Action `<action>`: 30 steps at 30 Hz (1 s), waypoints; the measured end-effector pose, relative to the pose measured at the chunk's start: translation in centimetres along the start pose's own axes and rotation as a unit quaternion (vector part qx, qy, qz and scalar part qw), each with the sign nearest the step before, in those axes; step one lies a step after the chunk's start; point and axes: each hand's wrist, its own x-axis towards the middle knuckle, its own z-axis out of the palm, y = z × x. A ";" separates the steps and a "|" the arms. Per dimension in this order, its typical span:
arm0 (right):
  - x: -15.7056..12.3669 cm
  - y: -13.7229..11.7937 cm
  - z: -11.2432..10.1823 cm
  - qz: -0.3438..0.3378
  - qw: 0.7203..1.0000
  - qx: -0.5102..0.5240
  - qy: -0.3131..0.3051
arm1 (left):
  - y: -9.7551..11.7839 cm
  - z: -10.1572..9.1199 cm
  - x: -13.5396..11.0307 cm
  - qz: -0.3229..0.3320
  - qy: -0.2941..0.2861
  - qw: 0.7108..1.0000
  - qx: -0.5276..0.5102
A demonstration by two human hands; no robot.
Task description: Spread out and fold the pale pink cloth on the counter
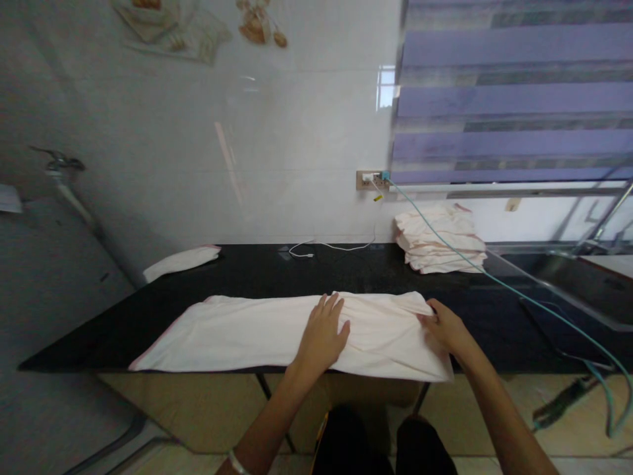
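Note:
A long pale pink cloth (237, 333) lies folded lengthwise along the front edge of a black countertop (346, 270). My left hand (324, 333) rests flat on the cloth near its middle, fingers spread. At the cloth's right end, my right hand (445, 326) pinches the bunched fabric. Creases gather in the cloth between the two hands.
A stack of folded pale cloths (440, 241) sits at the back right near the wall. One folded cloth (180, 260) lies at the back left. A white cable (326, 247) and a teal cable (519, 290) run from a wall socket (370, 179). A sink (583, 277) lies to the right.

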 end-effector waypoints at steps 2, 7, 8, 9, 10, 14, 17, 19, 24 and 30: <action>0.2 0.0 -0.1 -0.013 1.000 -0.008 0.000 | -0.9 -0.3 0.0 -0.010 -0.041 0.999 0.015; 1.0 -0.1 -0.4 0.019 1.000 -0.007 0.010 | -0.5 -0.4 0.3 -0.027 -0.101 0.994 0.033; 1.2 0.1 -0.7 0.025 0.999 -0.012 0.019 | 0.0 -0.3 0.5 -0.030 -0.106 0.993 0.032; 1.6 0.2 -1.2 0.027 0.999 -0.018 0.027 | 0.7 -0.2 0.6 -0.034 -0.109 0.993 0.029; 2.0 0.4 -1.9 0.026 0.999 -0.024 0.035 | 1.5 0.1 0.8 -0.036 -0.108 0.993 0.024; 4.4 0.4 -6.5 0.033 0.995 -0.052 0.077 | 5.8 2.3 1.8 -0.026 -0.092 0.995 -0.002; 6.0 -1.6 -10.4 0.024 0.992 -0.076 0.101 | 9.9 4.6 2.9 -0.021 -0.085 0.996 -0.029; 6.8 -4.0 -12.3 -0.003 0.989 -0.095 0.114 | 12.5 5.6 3.8 -0.015 -0.086 0.995 -0.056; 7.5 -11.2 -13.1 -0.069 0.982 -0.127 0.124 | 15.0 4.3 4.6 0.042 -0.101 0.990 -0.088; 5.4 -19.7 -7.5 -0.128 0.979 -0.124 0.095 | 11.8 2.0 2.5 0.080 -0.168 0.982 -0.023</action>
